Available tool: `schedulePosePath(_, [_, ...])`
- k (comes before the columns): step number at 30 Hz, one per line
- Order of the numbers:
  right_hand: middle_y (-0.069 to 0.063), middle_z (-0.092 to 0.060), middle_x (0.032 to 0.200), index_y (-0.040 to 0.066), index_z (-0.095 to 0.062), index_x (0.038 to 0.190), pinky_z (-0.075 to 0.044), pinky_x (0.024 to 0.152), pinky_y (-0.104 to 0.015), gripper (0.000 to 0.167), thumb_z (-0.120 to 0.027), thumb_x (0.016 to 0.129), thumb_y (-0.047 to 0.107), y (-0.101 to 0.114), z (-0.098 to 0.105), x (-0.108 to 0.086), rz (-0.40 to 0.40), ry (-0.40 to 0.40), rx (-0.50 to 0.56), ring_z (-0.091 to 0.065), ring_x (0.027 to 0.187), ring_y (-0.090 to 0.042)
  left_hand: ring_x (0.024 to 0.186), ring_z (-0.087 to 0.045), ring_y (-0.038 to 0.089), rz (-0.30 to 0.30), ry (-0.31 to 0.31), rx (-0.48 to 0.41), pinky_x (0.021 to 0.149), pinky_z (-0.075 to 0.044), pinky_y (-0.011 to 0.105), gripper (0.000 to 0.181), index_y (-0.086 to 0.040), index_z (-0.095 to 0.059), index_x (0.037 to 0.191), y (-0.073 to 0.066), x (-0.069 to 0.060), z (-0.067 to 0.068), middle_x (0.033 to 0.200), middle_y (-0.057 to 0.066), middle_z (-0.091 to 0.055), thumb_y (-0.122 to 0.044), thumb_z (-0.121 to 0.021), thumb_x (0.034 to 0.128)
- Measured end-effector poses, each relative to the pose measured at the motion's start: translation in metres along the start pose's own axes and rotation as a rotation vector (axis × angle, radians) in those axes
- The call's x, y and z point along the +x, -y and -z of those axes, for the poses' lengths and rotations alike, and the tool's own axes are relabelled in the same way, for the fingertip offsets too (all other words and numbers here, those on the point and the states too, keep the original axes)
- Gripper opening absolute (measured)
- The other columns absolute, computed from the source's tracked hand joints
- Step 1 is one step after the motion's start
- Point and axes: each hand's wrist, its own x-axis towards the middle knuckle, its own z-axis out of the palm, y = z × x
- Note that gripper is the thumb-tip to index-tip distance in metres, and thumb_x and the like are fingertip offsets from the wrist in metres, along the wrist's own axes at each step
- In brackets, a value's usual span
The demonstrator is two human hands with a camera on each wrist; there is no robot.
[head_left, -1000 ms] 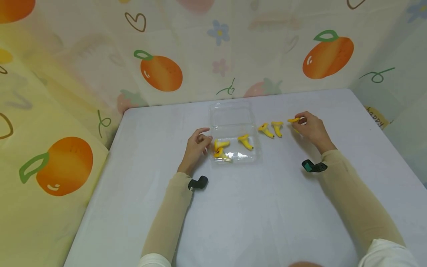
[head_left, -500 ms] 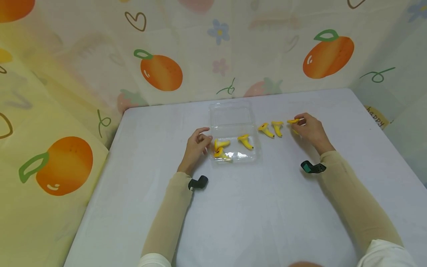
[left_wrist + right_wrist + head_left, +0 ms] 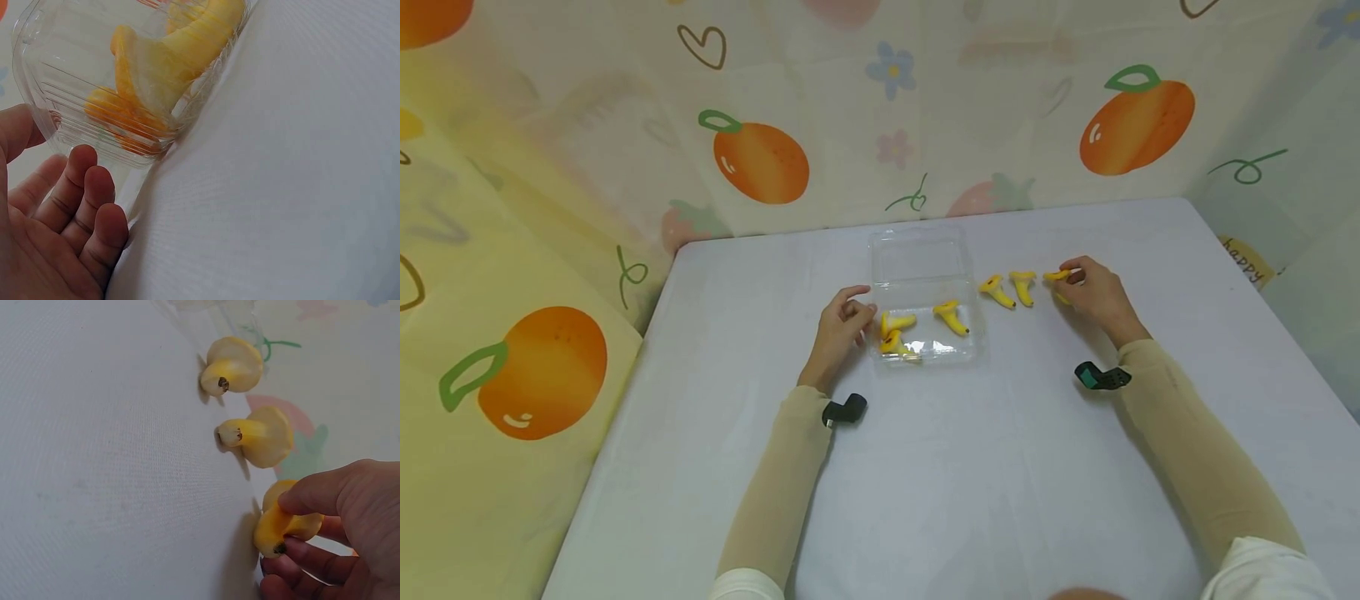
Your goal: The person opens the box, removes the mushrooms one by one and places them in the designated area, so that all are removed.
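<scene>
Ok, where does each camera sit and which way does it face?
Head: worn on the head, faces forward and down at the table; left arm and right arm show.
Left wrist: on that wrist, faces the clear container; left fingers show.
Right wrist: on that wrist, faces along the table; right fingers show, pinching a yellow mushroom.
Shared: head and right wrist both show this mushroom.

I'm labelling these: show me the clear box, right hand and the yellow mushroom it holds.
Clear box (image 3: 927,340): head view, bare floor of its base.
Right hand (image 3: 1101,294): head view, back of the hand.
Yellow mushroom (image 3: 270,532): right wrist view, its stem.
</scene>
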Motion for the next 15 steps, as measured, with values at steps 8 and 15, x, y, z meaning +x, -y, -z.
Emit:
schedulePosePath(8, [-0.028, -0.048, 0.14, 0.0, -0.037, 0.149, -0.051, 0.089, -0.045, 0.06, -0.053, 0.101, 0.031, 0.0, 0.003, 0.0, -0.039, 0.034, 0.005, -0.056, 0.112, -0.038, 0.073, -0.058, 0.016, 0.015, 0.022, -0.017, 0.057, -0.049, 0.026, 0.049, -0.004, -0.049, 0.145, -0.006, -0.001, 0.001, 0.08, 0.002, -0.063, -0.018, -0.063, 0.0996])
schedulePosePath(15, [-0.03, -0.039, 0.15, -0.002, -0.033, 0.152, -0.043, 0.105, -0.059, 0.063, -0.054, 0.101, 0.03, 0.008, 0.013, -0.007, -0.003, -0.019, 0.03, -0.043, 0.125, -0.044, 0.071, -0.057, 0.015, -0.007, 0.011, -0.02, 0.056, -0.048, 0.025, 0.049, -0.01, -0.052, 0.144, 0.002, 0.001, 0.001, 0.08, 0.0, -0.063, -0.024, -0.065, 0.0989])
